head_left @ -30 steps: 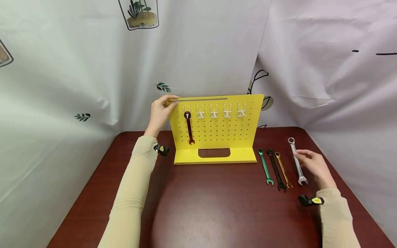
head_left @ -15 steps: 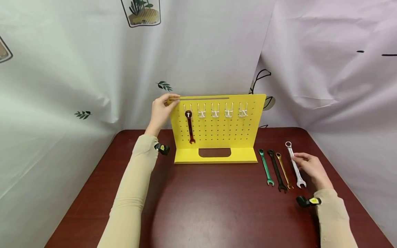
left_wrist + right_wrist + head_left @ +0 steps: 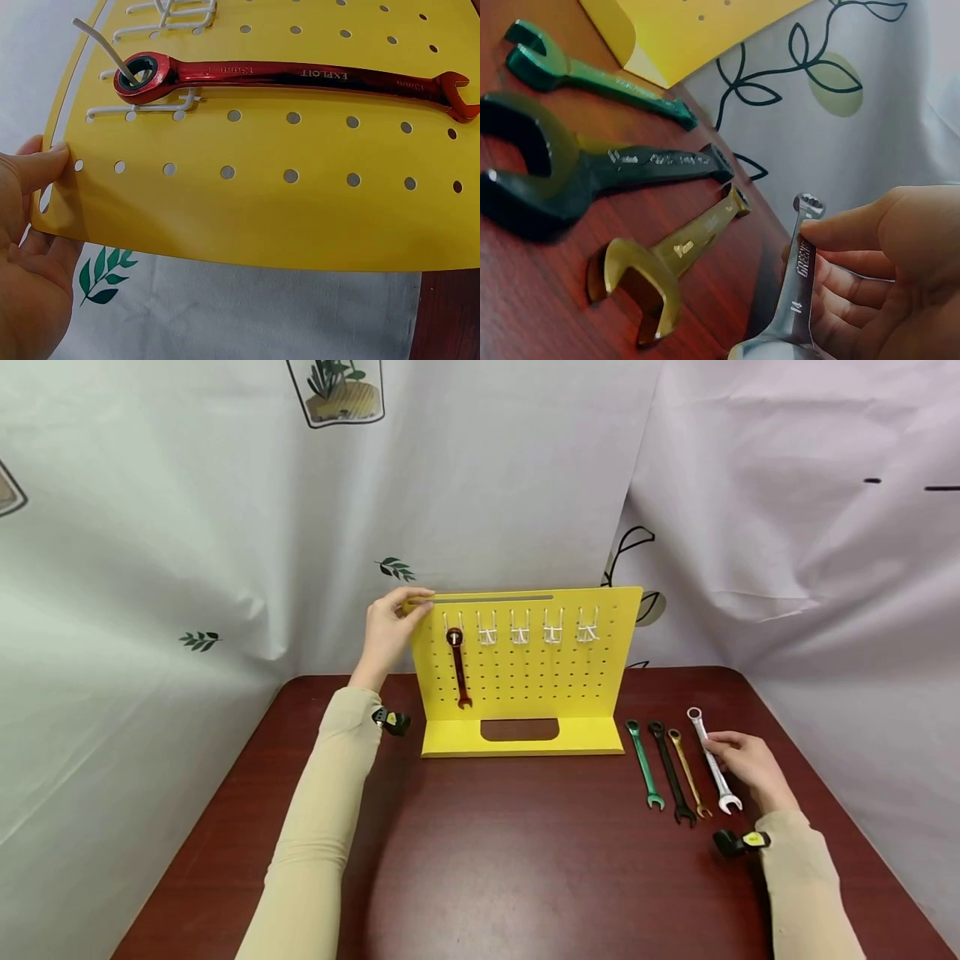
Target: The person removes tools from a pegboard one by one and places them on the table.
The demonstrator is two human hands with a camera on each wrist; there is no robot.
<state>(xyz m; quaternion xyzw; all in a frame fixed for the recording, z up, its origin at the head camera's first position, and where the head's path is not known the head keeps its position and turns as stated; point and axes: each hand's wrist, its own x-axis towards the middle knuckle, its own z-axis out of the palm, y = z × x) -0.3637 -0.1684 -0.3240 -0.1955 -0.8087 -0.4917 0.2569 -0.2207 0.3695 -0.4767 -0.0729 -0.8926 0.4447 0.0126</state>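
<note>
My left hand (image 3: 387, 631) pinches the top left corner of a yellow pegboard (image 3: 525, 681), thumb in front and fingers behind, as the left wrist view shows. A red combination wrench (image 3: 300, 75) hangs there by its ring end on the leftmost white hook. At the right, my right hand (image 3: 752, 766) grips a silver combination wrench (image 3: 712, 764) between thumb and fingers, its ring end pointing away. Left of it lie a gold wrench (image 3: 689, 772), a black wrench (image 3: 672, 772) and a green wrench (image 3: 644, 765), side by side on the table.
Several white hooks (image 3: 520, 631) without tools run along the board's upper part. The board's base (image 3: 450, 739) rests on the dark red table (image 3: 517, 852). A pale patterned curtain (image 3: 487, 468) rises behind the table and along both sides.
My right hand has shifted slightly left, bringing the silver wrench closer to the gold one; its ring end has come toward me. My left hand stays at the board's corner.
</note>
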